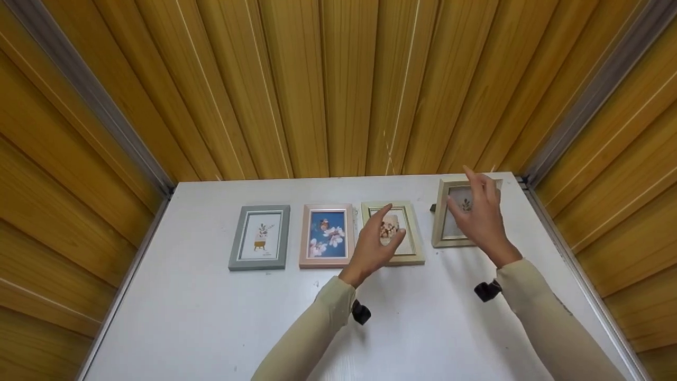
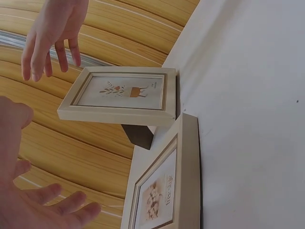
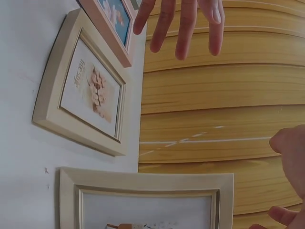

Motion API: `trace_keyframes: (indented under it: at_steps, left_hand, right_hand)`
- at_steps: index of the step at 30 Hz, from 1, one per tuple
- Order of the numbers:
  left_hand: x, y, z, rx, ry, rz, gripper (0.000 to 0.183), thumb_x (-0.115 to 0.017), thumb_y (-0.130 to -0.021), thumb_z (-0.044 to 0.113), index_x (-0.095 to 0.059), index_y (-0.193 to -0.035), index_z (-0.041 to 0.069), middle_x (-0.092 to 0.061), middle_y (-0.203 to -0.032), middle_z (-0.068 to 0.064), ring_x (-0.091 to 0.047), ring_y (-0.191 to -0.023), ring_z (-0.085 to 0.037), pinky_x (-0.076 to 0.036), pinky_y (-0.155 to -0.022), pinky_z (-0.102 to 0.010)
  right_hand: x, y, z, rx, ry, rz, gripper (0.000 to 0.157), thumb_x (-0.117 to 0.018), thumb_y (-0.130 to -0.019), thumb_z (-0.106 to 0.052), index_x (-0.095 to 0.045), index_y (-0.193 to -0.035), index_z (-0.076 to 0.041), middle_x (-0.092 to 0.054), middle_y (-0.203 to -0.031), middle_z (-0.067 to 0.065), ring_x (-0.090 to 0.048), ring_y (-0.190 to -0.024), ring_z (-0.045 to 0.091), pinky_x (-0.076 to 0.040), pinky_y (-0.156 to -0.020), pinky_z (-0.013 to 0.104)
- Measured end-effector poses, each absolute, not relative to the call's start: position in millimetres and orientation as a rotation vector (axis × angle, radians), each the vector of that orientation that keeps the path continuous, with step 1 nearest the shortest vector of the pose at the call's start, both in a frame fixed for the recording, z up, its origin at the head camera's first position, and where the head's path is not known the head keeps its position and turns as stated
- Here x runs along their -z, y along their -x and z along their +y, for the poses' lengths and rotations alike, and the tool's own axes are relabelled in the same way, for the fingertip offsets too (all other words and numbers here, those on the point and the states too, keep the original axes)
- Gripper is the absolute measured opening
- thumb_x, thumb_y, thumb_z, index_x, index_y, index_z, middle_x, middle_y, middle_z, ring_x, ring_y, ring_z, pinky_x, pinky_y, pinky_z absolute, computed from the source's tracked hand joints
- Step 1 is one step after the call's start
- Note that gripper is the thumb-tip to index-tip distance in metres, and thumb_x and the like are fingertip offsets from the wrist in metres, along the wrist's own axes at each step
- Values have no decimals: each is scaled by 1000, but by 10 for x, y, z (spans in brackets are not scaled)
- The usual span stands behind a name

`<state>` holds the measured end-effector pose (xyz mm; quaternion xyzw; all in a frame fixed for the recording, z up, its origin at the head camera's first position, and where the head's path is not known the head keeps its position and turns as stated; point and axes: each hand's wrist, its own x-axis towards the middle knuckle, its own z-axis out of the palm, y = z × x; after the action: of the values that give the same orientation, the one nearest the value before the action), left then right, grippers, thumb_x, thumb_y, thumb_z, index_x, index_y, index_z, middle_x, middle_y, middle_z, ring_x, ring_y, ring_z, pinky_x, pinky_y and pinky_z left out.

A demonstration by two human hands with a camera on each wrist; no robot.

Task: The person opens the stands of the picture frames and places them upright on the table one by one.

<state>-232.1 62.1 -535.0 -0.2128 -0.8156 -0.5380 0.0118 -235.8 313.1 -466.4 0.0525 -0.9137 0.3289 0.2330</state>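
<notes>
My left hand (image 1: 370,246) hovers over the cream picture frame with a flower print (image 1: 390,226), fingers and thumb spread apart with nothing between them. To its right, another cream picture frame (image 1: 440,222) with a plant print stands tilted back on a dark support leg (image 2: 138,136). My right hand (image 1: 482,218) is held in front of this frame and hides its right part in the head view. From the left wrist view, the right hand's fingers hang loosely past the frame's top edge, apart from it. Neither hand holds anything.
Left of the hands, a pink picture frame (image 1: 304,238) with a blossom picture and a grey-green picture frame (image 1: 235,243) continue the row on the white table (image 1: 211,317). Yellow wood-look panels (image 1: 349,90) wall the back and both sides. A small black camera sits at each wrist.
</notes>
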Motion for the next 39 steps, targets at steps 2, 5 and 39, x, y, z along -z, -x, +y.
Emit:
trace_keyframes:
  at_steps: [2,5,39]
  left_hand:
    - [5342,2323,569,1649,647,-2545,68,-62,-102,40,-35,-160,18,-39,-162,-3,-43,-144,-22,-39,-115,-42]
    - [5325,2335,499,1609,607,-2558,68,-63,-102,38,-35,-160,17,-39,-162,-4,-40,-146,-23,-36,-117,-43]
    - [5273,2622,434,1689,84,-2882,72,-66,-101,28,-30,-161,11,-43,-156,-21,-42,-143,-37,-40,-113,-52]
  right_hand:
    - [4670,2354,3064,-894,-164,-2520,74,-73,-95,-16,-36,-159,-11,-36,-146,26,-36,-135,45,-37,-105,66]
    - [4668,2345,2956,-892,-188,-2550,74,-73,-96,-16,-35,-160,-14,-35,-149,24,-36,-136,43,-38,-106,67]
    - [4985,2812,2486,-891,-209,-3145,75,-59,-103,-25,-20,-160,4,-36,-149,41,-39,-137,55,-34,-111,65]
